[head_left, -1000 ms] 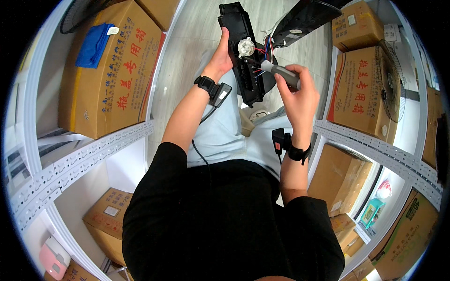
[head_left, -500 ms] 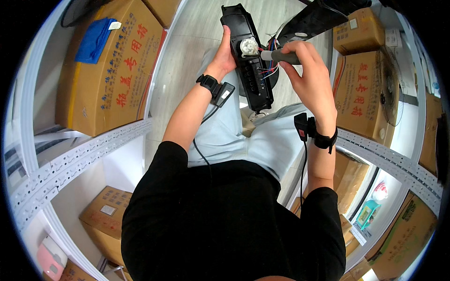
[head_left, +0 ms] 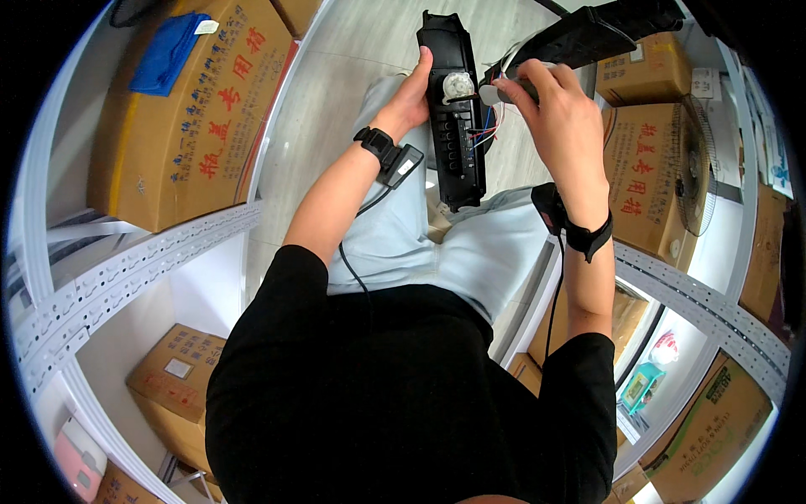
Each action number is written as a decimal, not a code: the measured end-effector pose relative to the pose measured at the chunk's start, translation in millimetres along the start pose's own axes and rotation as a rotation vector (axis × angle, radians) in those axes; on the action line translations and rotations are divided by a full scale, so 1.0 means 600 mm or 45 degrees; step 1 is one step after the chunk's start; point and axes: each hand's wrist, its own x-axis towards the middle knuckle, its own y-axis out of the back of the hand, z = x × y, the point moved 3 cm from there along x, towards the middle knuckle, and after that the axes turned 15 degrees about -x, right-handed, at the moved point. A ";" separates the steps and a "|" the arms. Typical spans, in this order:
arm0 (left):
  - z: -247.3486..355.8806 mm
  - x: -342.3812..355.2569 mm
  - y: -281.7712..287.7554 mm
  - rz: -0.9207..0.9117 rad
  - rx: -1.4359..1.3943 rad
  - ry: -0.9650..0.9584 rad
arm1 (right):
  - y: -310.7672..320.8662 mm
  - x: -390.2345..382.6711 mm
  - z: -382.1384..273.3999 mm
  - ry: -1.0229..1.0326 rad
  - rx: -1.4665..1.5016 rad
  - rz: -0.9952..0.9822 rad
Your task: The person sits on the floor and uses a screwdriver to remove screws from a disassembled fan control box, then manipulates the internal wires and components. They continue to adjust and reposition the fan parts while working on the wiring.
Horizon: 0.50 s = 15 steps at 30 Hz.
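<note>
A long black plastic housing [head_left: 447, 63] is held nearly upright above my knees. My left hand [head_left: 411, 97] grips it along its left edge, the thumb lying up that side. A round white fitting [head_left: 458, 86] sits on its face, above a row of dark round sockets. Thin coloured wires [head_left: 487, 133] run out of its right side. Just right of the white fitting, my right hand [head_left: 558, 118] is closed round a grey cylindrical part [head_left: 490, 95] with a lighter end. The fingers hide most of that part, so its kind is unclear.
Behind my right hand a larger black plastic piece [head_left: 588, 38] slants up to the right. Metal shelving [head_left: 109, 290] with cardboard boxes [head_left: 189, 143] flanks me on both sides. A round wire fan guard [head_left: 697, 168] stands at the right. Cabled black straps [head_left: 378, 144] circle both wrists.
The black housing has shifted right and turned more upright. My right hand has moved slightly right, and the grey part now shows less beyond the fingers.
</note>
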 end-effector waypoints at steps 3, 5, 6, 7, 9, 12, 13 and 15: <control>0.000 0.003 0.005 -0.001 -0.026 -0.036 | 0.004 0.009 0.009 0.296 0.081 0.176; 0.002 0.000 0.002 0.005 -0.023 -0.072 | 0.009 0.011 0.010 0.312 0.131 0.206; 0.002 -0.001 0.000 0.004 -0.012 -0.092 | 0.012 0.008 0.005 0.213 0.125 0.171; 0.002 -0.001 -0.001 0.003 -0.001 -0.111 | 0.014 0.006 0.005 0.114 0.117 0.137; 0.000 0.005 0.004 -0.011 -0.013 -0.113 | -0.011 0.007 0.014 0.067 -0.122 0.025; -0.001 0.009 0.010 -0.016 0.025 -0.119 | -0.005 0.010 0.013 0.290 -0.044 0.124; -0.001 0.008 0.011 -0.010 0.048 -0.124 | 0.003 0.011 0.009 0.414 0.060 0.200; -0.001 0.008 0.013 -0.018 0.041 -0.119 | 0.013 0.009 -0.002 0.261 0.186 0.113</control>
